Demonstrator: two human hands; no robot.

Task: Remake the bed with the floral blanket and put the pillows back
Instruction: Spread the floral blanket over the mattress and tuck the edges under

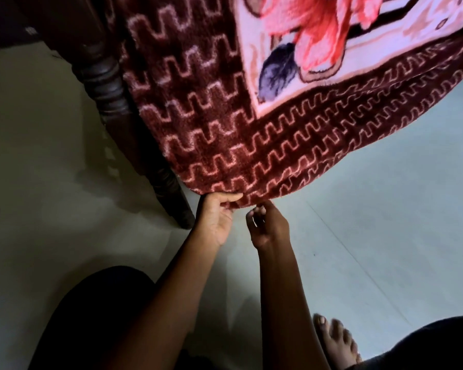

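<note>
The floral blanket [225, 124] hangs down over the bed's corner; it is maroon with a pale zigzag border and a pink panel with a red flower. My left hand [215, 220] grips its lowest corner edge, the thumb on top of the fabric. My right hand [267, 225] is just to the right, its fingers curled with the fingertips at the same hem; whether they pinch the cloth is unclear. No pillows are in view.
A dark turned wooden bed leg [145, 145] stands on the pale tiled floor [358, 209] left of the blanket. My bare right foot [337, 343] and dark trouser legs [91, 316] are at the bottom.
</note>
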